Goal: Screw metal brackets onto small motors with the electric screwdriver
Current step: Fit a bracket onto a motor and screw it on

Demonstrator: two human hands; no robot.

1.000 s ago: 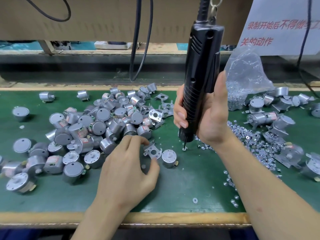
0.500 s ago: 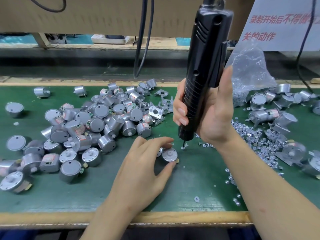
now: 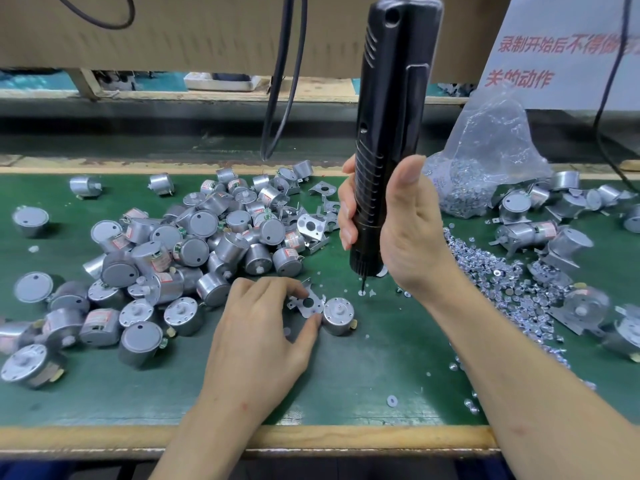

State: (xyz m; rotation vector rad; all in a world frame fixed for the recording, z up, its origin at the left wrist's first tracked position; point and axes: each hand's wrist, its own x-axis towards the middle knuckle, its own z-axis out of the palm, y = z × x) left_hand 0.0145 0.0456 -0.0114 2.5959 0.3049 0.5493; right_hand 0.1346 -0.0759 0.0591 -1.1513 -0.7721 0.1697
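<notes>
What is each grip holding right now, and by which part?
Right grip holds the screwdriver round its lower ribbed barrel. Left grip pinches a bracket by its edges, between thumb and finger.

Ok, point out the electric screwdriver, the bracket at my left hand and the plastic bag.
electric screwdriver (image 3: 389,133), head view, black body
bracket (image 3: 317,305), head view, flat plate
plastic bag (image 3: 485,143), head view, clear upper side

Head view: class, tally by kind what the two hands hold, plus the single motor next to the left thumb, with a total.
Electric screwdriver: 1, in the right hand.
Bracket: 1, pinched by the left hand.
Motor: 1.
Total: 3.
</notes>
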